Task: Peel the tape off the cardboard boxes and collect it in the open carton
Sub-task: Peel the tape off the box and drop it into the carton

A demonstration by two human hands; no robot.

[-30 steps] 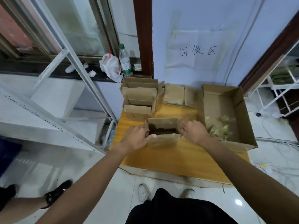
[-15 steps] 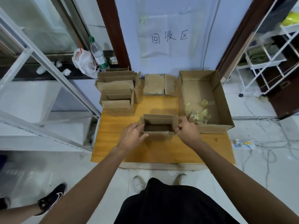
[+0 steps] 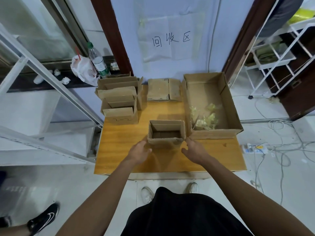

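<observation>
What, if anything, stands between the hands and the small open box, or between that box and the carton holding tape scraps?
Nothing visible. The left hand and right hand are open just before the small box. Only a narrow bare strip of table separates it from the open carton.

Pale wall (image 3: 196, 17), white tiled floor (image 3: 51, 181), white shelving (image 3: 279, 53).

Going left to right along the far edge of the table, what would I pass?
stack of small open boxes → flattened cardboard box → large open carton, with peeled tape inside it.
</observation>
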